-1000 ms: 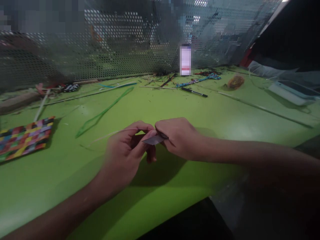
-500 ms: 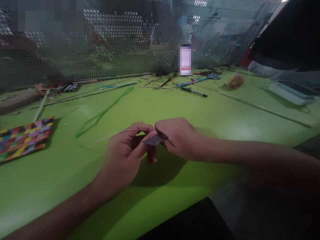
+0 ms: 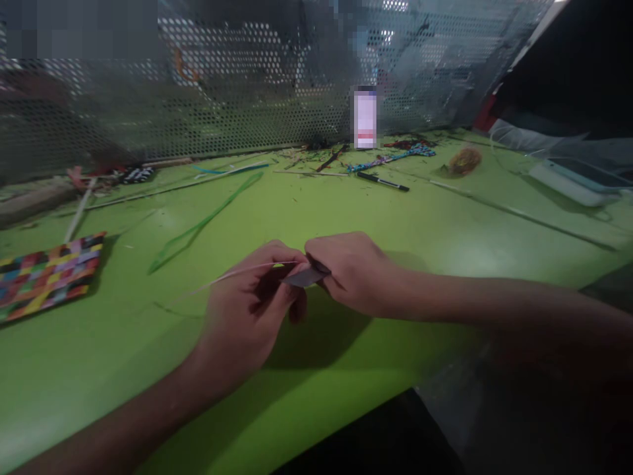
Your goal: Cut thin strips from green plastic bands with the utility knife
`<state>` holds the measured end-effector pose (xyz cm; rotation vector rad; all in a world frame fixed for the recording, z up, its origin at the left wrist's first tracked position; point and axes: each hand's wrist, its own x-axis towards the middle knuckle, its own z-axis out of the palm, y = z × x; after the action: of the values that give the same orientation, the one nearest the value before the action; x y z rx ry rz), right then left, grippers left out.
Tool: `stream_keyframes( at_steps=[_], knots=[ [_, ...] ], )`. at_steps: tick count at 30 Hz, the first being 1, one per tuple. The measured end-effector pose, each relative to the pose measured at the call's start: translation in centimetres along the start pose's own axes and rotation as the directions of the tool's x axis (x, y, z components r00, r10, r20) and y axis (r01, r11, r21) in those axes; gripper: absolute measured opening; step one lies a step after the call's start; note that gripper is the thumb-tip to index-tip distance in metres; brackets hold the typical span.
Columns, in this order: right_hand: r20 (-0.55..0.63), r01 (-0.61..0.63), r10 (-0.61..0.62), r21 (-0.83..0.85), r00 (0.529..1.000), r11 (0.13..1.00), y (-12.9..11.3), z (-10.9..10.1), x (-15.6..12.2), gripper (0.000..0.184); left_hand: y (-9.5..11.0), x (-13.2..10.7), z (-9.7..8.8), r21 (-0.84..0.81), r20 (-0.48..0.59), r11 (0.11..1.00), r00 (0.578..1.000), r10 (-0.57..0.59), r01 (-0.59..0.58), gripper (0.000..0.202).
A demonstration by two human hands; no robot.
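Observation:
Both hands meet above the middle of the green table. My left hand is closed, pinching a thin pale strip that runs out to the left from its fingertips. My right hand is closed on a small flat grey blade, whose tip points left and rests against the left fingers and the strip. The two hands touch each other at the fingertips.
A multicoloured woven mat lies at the left edge. A long green strip lies ahead on the left. A black pen, a beaded band and scraps lie by the perforated metal screen. A white tray sits at the right.
The pale strip has lifted slightly and shows more clearly out to the left of my left hand. Both hands stay in nearly the same place.

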<state>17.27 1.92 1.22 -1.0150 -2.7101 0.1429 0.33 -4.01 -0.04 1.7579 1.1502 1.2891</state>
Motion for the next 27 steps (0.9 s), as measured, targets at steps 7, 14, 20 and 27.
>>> stream_keyframes(
  at_steps=[7,14,20,27],
  knots=[
    [0.001,-0.002,0.002,-0.005,1.0,1.0,-0.01,0.05,0.05,0.017,0.08,-0.02,-0.06,0.033,-0.012,0.999,0.999,0.034,-0.033,0.007],
    [-0.009,-0.001,0.001,-0.002,1.0,1.0,0.04,0.08,-0.02,0.016,-0.02,-0.14,-0.12,0.07,-0.015,0.994,0.997,0.08,-0.079,0.011],
    [0.004,-0.008,0.008,0.006,1.0,1.0,-0.01,0.09,-0.02,0.017,0.01,-0.12,-0.12,0.112,-0.004,0.991,0.997,0.076,-0.076,0.013],
    [-0.019,0.005,-0.004,0.014,1.0,1.0,0.16,0.35,-0.1,0.016,-0.24,-0.22,0.03,0.1,-0.022,0.991,0.995,0.097,-0.095,0.014]
  ],
)
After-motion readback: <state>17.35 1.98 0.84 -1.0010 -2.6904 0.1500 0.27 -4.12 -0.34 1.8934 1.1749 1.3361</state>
